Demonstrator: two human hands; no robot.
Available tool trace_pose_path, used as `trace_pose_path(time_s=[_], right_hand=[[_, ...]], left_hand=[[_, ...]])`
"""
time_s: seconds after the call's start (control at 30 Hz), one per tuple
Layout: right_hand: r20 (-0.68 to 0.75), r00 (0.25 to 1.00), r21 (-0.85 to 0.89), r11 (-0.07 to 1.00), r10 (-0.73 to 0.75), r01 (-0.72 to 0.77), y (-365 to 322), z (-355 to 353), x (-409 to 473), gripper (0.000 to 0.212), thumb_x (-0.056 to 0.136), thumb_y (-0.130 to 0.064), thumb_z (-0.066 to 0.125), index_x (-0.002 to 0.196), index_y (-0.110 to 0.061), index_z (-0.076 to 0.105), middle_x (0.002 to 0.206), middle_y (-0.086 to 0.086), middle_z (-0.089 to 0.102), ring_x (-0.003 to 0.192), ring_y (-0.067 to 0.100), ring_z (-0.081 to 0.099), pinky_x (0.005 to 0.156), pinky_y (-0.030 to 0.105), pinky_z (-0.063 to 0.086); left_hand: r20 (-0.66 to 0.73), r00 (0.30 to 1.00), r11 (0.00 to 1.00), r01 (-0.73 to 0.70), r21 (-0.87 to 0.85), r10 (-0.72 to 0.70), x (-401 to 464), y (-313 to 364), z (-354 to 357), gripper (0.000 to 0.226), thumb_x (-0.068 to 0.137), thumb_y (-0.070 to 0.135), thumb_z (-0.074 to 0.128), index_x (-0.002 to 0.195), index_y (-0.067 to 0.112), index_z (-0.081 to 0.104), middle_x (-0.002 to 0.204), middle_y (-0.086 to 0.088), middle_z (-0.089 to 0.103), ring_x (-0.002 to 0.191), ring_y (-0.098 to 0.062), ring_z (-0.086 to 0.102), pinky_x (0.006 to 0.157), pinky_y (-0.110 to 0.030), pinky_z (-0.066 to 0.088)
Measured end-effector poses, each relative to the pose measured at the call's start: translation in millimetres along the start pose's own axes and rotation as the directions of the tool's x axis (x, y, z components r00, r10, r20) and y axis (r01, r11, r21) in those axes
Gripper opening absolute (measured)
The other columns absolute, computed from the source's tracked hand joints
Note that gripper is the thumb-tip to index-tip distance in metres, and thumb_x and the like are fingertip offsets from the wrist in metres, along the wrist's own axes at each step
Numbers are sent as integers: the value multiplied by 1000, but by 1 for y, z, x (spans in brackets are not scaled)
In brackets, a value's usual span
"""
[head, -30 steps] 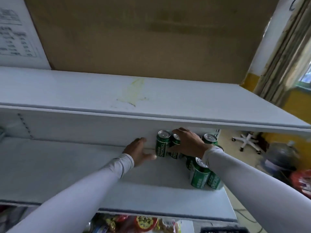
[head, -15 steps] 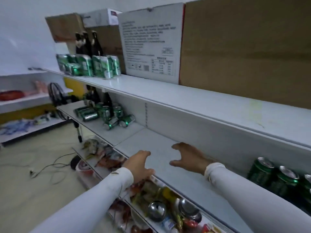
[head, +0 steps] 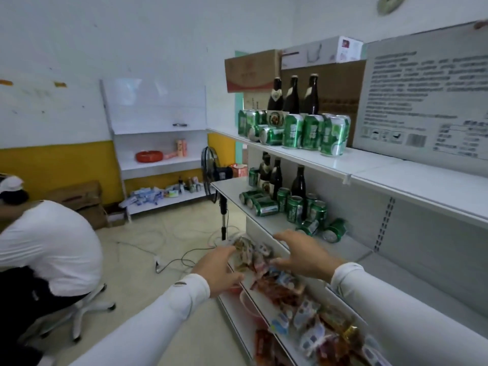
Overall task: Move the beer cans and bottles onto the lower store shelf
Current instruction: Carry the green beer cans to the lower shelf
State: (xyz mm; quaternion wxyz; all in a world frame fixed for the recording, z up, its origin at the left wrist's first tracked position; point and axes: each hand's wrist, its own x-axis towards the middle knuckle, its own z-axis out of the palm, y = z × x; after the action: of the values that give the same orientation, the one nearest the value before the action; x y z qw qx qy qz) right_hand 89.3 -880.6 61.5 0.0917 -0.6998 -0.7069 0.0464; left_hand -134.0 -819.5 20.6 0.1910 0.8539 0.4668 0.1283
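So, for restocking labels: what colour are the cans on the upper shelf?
Green with white markings, the cans show best in the head view.

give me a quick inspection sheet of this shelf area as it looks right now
surface: white upper shelf and lower shelf, both part bare
job's things: three dark beer bottles and green beer cans stand on the upper shelf, a few cans there lie on their sides; more bottles and cans on the lower shelf, several toppled
clutter: snack packets crowd the shelf below; cardboard boxes on top
grippers: left hand and right hand both open, holding nothing, hovering over the snack packets
cables: loose cables trail across the floor
surroundings: standing fan, a seated person in a white shirt, a second white shelf unit
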Motion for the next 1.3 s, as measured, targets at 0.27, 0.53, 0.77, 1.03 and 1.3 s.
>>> trace_pose_path(time_s=[0.27, 0.53, 0.77, 1.03, 1.3], right_hand=[[24, 998, 42, 997, -60, 59, -27, 35, 135, 66, 86, -48, 67, 144, -25, 43, 144, 0, 49, 129, 18, 47, 104, 30, 38], [5, 1000, 121, 993, -8, 8, 14, 52, 294, 74, 82, -53, 68, 145, -25, 42, 148, -2, 46, 134, 18, 43, 110, 34, 37], [51, 994, 130, 986, 95, -101, 53, 52, 378, 69, 83, -52, 68, 141, -22, 46, 139, 2, 51, 125, 20, 49, 101, 33, 44], [92, 908, 190, 888, 408, -418, 97, 74, 389, 67, 80, -56, 70, 138, -30, 48, 139, -5, 47, 119, 17, 53, 89, 27, 45], [71, 743, 141, 731, 665, -667, 80, 90, 393, 66, 88, -42, 66, 147, -27, 40, 141, -2, 50, 127, 20, 50, 99, 29, 44]], left_hand=[[-41, 997, 997, 62, -37, -64, 81, -94, -23, 69, 80, 46, 68, 139, 23, 41, 139, 1, 48, 127, -16, 47, 106, -31, 39], [2, 999, 997, 52, 57, -53, 233, -151, -44, 70, 80, 47, 67, 140, 23, 40, 140, 3, 47, 125, -14, 48, 105, -28, 40], [112, 993, 997, -32, 64, 25, 352, -175, -40, 70, 81, 47, 67, 141, 23, 39, 142, 3, 46, 127, -16, 48, 106, -29, 40], [288, 904, 933, -352, 78, 317, 468, -179, 0, 68, 85, 46, 61, 144, 22, 35, 147, -1, 41, 131, -19, 43, 108, -31, 37], [357, 769, 822, -570, 8, 530, 549, -189, 5, 66, 86, 46, 61, 142, 21, 38, 145, -4, 44, 129, -23, 46, 104, -29, 39]])
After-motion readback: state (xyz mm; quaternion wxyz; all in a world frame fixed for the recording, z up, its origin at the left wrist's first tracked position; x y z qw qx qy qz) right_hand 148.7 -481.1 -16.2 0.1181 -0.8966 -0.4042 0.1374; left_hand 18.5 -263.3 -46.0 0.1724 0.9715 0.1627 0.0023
